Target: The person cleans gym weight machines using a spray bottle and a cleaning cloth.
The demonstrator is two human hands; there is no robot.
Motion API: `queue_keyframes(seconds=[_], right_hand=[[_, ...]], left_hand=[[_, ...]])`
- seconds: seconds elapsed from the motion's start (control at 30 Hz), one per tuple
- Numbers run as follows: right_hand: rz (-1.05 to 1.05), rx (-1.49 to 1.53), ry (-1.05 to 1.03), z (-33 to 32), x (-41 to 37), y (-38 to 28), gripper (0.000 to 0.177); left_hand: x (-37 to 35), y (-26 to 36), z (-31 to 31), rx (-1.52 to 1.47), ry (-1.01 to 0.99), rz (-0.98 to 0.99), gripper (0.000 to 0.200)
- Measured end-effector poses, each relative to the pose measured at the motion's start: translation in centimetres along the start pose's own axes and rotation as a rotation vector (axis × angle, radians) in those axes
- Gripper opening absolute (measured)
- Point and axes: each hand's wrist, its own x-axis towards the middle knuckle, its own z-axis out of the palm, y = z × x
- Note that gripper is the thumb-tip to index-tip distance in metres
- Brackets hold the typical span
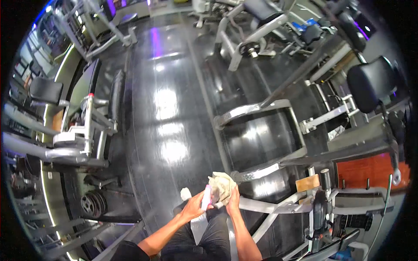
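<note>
My left hand is closed around a small white bottle with pink parts, held upright in front of my knees. Against the bottle's right side lies a crumpled cream-coloured cloth with greyish stains. My right hand grips the cloth from its right edge, fingers partly hidden behind the folds. Both hands are close together above my dark trousers. A pale strip shows between my legs.
A grey metal machine frame stands right beside my right hand. Weight machines line the left side, with weight plates low down. A padded bench is at the back right. Black flooring runs ahead.
</note>
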Motion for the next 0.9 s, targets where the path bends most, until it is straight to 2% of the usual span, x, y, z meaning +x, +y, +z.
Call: queue_keyframes(seconds=[0.07, 0.1, 0.13, 0.33, 0.4, 0.43, 0.6, 0.67, 0.7, 0.87, 0.9], right_hand=[[-0.032, 0.028, 0.026, 1.3, -2.2, -2.9, 0.041], [0.011, 0.154, 0.056, 1.6, -3.2, -4.0, 0.038], [-0.022, 0.104, 0.056, 0.8, -3.5, -4.1, 0.038], [-0.135, 0.246, 0.089, -3.0, -8.2, -5.9, 0.039], [-0.201, 0.204, 0.112, -4.3, -10.2, -7.3, 0.042], [-0.204, 0.234, 0.101, -5.2, -11.3, -7.9, 0.041], [-0.249, 0.331, 0.136, -10.8, -17.4, -10.6, 0.040], [-0.299, 0.312, 0.157, -13.6, -20.1, -11.9, 0.040], [-0.300, 0.300, 0.181, -15.1, -21.3, -12.4, 0.040], [-0.283, 0.349, 0.368, -22.7, -27.1, -13.8, 0.041], [-0.339, 0.326, 0.363, -24.0, -28.0, -14.3, 0.042]], left_hand=[[-0.2, 4.2, 0.4, -0.110, -0.039, -0.091, 0.056], [-0.6, 4.7, 1.2, -0.125, -0.050, -0.078, 0.056], [-0.8, 5.6, 1.9, -0.140, -0.062, -0.067, 0.056], [-3.1, 8.1, 6.2, -0.139, -0.116, 0.044, 0.038], [-3.8, 7.9, 7.9, 0.031, -0.101, 0.220, 0.033], [-4.4, 8.4, 8.7, 0.010, -0.135, 0.149, 0.039], [-6.7, 9.3, 15.6, -0.003, -0.088, 0.288, 0.039], [-7.8, 10.2, 18.4, -0.119, -0.138, 0.192, 0.038], [-8.6, 12.6, 19.8, -0.204, -0.181, 0.124, 0.035], [-10.3, 12.0, 27.2, -0.178, -0.298, 0.115, 0.029], [-10.5, 12.6, 28.6, -0.192, -0.327, 0.116, 0.029]])
